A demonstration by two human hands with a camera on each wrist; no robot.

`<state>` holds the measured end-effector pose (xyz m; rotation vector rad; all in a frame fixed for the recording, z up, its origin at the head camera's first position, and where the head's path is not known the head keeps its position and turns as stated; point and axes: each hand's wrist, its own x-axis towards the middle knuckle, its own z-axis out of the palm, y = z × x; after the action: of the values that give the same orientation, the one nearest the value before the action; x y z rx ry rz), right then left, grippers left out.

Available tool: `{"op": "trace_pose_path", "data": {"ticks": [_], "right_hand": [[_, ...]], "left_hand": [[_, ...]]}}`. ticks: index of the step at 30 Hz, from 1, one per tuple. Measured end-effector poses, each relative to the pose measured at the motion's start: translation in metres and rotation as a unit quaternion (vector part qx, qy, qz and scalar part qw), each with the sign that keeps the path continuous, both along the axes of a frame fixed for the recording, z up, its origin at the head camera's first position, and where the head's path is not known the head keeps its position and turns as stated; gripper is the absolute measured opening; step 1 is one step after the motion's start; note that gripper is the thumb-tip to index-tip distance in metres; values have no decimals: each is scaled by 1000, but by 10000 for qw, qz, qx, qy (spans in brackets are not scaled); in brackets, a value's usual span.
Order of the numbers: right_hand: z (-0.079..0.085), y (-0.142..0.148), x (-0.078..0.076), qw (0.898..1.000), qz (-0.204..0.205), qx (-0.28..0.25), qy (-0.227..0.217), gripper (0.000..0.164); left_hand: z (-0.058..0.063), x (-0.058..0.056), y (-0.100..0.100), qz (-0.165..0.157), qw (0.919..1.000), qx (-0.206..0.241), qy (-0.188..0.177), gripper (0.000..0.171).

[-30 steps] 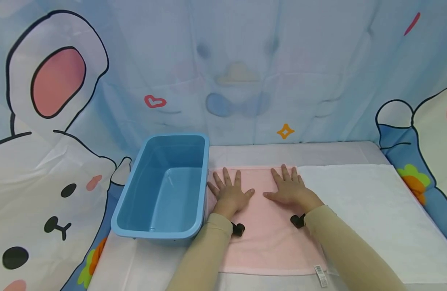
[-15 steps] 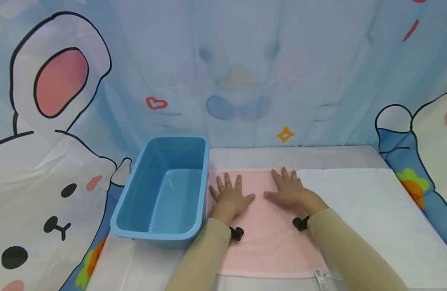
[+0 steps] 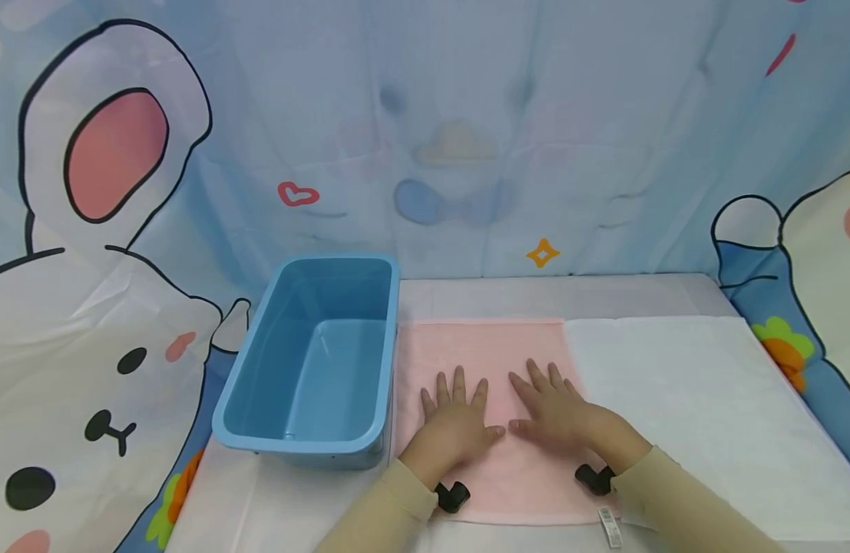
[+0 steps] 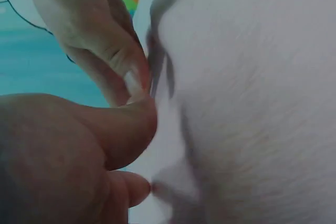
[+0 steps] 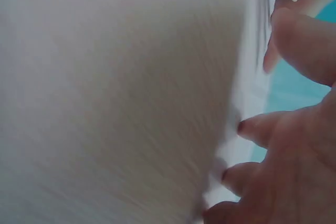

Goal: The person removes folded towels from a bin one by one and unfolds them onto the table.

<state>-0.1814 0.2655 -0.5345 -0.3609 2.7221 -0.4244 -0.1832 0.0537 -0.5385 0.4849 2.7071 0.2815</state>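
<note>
A pink towel [image 3: 487, 342] lies spread flat on the white-covered table, a small white label [image 3: 610, 528] sticking out at its near right corner. My left hand [image 3: 459, 430] rests on the towel's middle with fingers spread and straight. Beside it on the right, my right hand [image 3: 559, 415] also lies on the towel, fingers spread, the two thumbs almost meeting. In the left wrist view the left hand [image 4: 68, 150] touches the pale cloth [image 4: 252, 103] with its fingertips. Fingertips of the right hand [image 5: 294, 161] meet the cloth [image 5: 121, 103] in the right wrist view.
A blue plastic basin [image 3: 296, 445] stands at the towel's left, nothing visible inside. To the right a white cloth [image 3: 708, 415] lies flat alongside the towel. A printed cartoon curtain [image 3: 466, 138] hangs behind the table.
Both hands have slid from near the towel's far edge back toward the body, fingers still spread. The towel, basin and white cloth have stayed in place.
</note>
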Motion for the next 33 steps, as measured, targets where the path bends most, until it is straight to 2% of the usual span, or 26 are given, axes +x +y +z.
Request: {"op": "trace_pose_path", "data": {"ticks": [2,5,10,14,21,28,33], "right_hand": [[1,-4,13,9999,80,54,-33,94],[-1,-8,28,9999,66,113,42,96],[-10,-10,48,9992,8,1,398,97],[-18,-11,62,9984,-34,-261,506,97],[-21,-12,76,9982,-61,-419,424,98],[-23,-15,88,9986,-127,-260,452,103],[-24,-16,102,9987,-235,-372,241,104]], "left_hand": [[0,9,-4,-103,9999,-48,-42,85],[-3,17,-11,-200,9998,20,-86,87],[-15,18,-23,-365,9990,266,-72,89],[-21,17,-32,-527,9978,382,-110,88],[-18,24,-44,-515,9971,525,-192,86],[-23,34,-54,-663,9966,488,-32,87],[-25,41,-60,-713,9961,527,29,88]]}}
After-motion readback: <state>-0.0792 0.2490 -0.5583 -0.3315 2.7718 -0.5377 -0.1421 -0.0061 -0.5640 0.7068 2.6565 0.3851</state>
